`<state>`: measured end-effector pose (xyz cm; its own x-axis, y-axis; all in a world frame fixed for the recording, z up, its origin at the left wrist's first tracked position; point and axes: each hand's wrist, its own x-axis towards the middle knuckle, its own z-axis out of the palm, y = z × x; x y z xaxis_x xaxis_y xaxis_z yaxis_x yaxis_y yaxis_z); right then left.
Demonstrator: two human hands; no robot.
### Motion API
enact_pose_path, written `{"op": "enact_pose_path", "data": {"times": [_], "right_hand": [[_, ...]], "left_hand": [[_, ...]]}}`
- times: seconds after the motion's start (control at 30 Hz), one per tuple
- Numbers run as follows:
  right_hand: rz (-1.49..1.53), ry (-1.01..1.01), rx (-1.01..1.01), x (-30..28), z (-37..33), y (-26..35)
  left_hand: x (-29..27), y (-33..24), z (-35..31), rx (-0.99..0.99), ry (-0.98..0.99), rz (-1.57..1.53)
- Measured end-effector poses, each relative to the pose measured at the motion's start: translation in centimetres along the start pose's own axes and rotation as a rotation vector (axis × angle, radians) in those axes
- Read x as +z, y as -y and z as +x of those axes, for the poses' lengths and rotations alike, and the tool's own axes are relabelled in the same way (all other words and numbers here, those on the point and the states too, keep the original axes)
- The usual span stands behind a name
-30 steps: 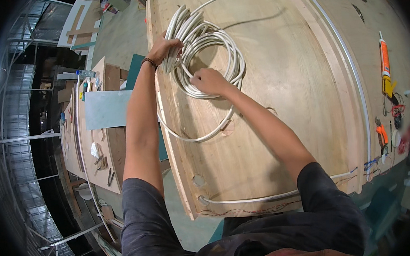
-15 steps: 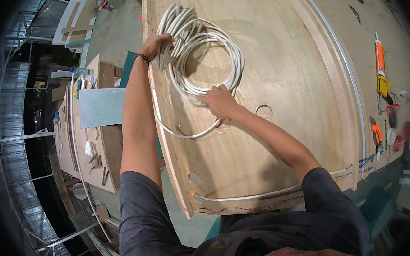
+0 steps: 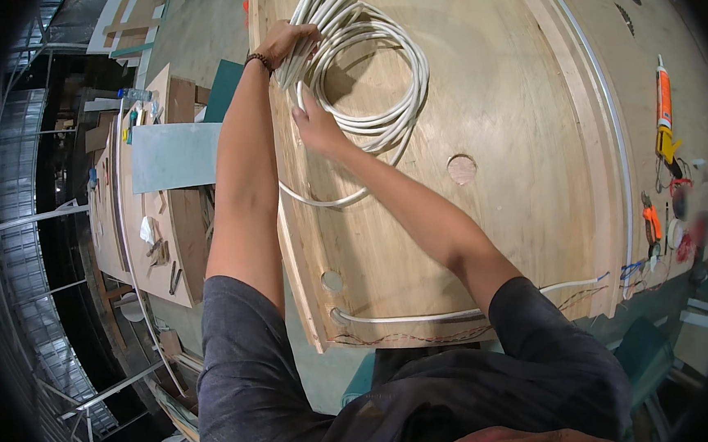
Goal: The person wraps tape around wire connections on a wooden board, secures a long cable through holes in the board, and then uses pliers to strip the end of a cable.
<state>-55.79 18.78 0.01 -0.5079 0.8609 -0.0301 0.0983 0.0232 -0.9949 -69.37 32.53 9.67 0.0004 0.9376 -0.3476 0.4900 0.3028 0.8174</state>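
L hand [image 3: 284, 43] is gripping bunched wht cable [image 3: 335, 10], fingers curled round it; R hand [image 3: 320, 129] seems to be pinching a strand [image 3: 299, 92] just below. R of those fingers, most is lying coiled; nearer body, 1 loose loop [image 3: 328, 204] is trailing over wood panel [image 3: 517, 209], uncoiled

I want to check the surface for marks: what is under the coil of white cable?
Under the white cable is the pale wooden panel, seen through the coil's open middle, partly shadowed. Whatever the cable itself covers is hidden.
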Motion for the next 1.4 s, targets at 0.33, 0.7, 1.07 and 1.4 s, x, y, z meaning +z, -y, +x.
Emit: {"op": "enact_pose_path", "data": {"times": [0.33,0.7,1.07,1.4], "right_hand": [[-0.612,0.542,-0.179,-5.4,-16.6,0.0],[-0.481,0.335,-0.19,-7.5,-20.7,-2.6],[-0.848,0.686,-0.267,-11.3,-31.1,-4.2],[-0.753,0.23,-0.488,-17.2,-33.2,-3.1]], "left_hand": [[0.6,1.8,-1.8,0.049,-0.013,0.106],[8.0,0.9,-1.0,0.039,-0.011,0.51],[10.0,2.4,0.4,-0.036,-0.087,0.739],[12.9,3.6,-2.0,0.144,-0.272,0.866]]}}
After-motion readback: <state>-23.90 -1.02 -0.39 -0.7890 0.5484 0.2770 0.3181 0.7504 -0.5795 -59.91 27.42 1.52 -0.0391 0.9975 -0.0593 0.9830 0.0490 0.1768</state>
